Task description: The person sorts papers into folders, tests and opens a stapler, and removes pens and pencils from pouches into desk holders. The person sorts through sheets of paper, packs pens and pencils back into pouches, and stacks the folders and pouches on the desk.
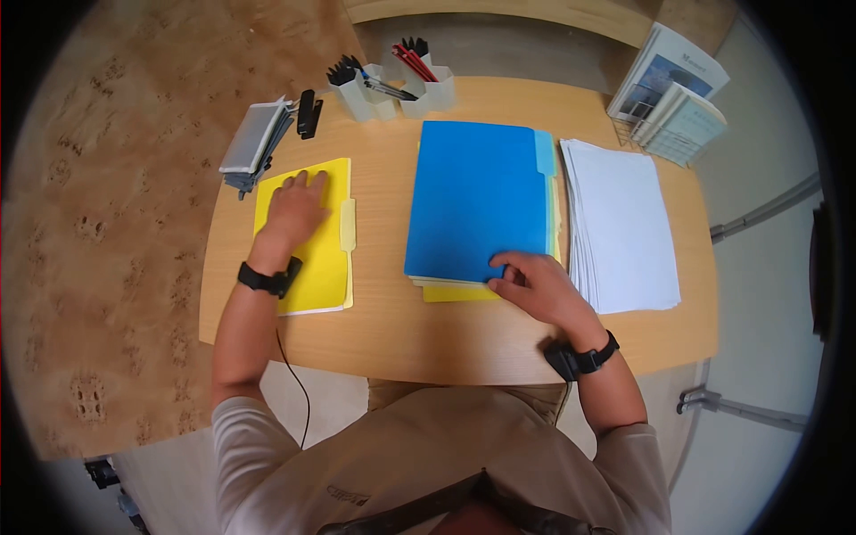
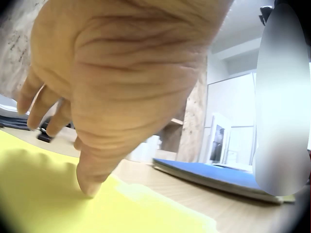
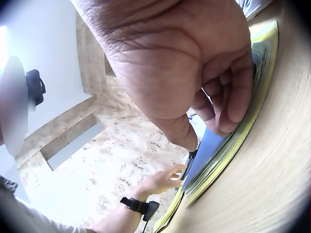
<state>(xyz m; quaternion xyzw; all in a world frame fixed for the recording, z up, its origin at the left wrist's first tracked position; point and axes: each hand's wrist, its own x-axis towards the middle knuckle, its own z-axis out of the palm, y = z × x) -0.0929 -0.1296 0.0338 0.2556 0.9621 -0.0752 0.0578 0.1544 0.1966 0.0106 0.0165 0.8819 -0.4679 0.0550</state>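
Note:
A yellow folder (image 1: 312, 267) with a side tab lies at the left of the desk, white paper showing under its near edge. My left hand (image 1: 296, 214) rests on it, fingers spread; in the left wrist view the thumb of that hand (image 2: 116, 87) touches the yellow surface (image 2: 43, 194). Mid-desk is a stack topped by a blue folder (image 1: 477, 196), with pale and yellow folders beneath. My right hand (image 1: 539, 290) is at its near right corner, fingers bent, thumb and index tips apart. In the right wrist view, the right hand's fingers (image 3: 228, 121) touch the stack (image 3: 214, 155).
White paper (image 1: 624, 232) is stacked right of the blue folder. A wire rack (image 1: 629, 129) with booklets stands at the back right. Pen holders (image 1: 357, 98), a black stapler (image 1: 308, 114) and a pile of grey-white pouches (image 1: 254, 138) are at the back left. A cable hangs near my left forearm.

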